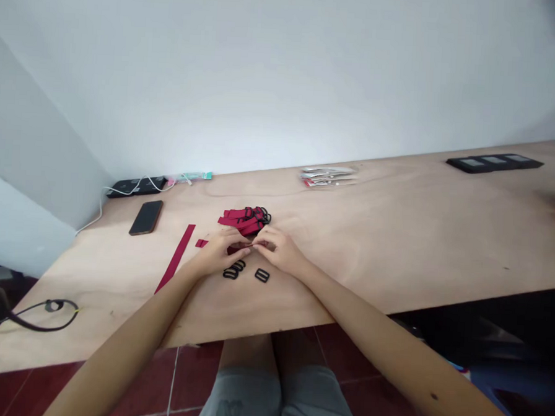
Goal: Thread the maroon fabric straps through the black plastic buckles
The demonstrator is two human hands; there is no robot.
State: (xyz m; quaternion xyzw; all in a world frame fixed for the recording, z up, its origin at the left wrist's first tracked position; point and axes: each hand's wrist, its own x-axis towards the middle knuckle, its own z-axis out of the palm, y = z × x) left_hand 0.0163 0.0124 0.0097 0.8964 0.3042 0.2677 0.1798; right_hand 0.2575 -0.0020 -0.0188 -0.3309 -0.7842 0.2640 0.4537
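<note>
My left hand (222, 250) and my right hand (278, 248) meet over the wooden table, fingertips pinched together on a dark red strap (233, 250). Fingers cover most of this strap, and whether a buckle is on it I cannot make out. Just beyond the hands lies a pile of red straps (244, 218) with black buckles. Near my fingers on the table are a black slide buckle (261, 275) and a small cluster of black buckles (231, 272). A long red strap (177, 255) extends partly behind my left forearm, with a short red piece (202, 243) beside it.
A phone (146, 218) lies on the left of the table (397, 239). Behind it are black boxes (136, 187) with a white cable. Plastic packets (328, 176) rest by the wall, and a long black case (494, 162) sits far right. A black cable loop (61, 327) lies at lower left.
</note>
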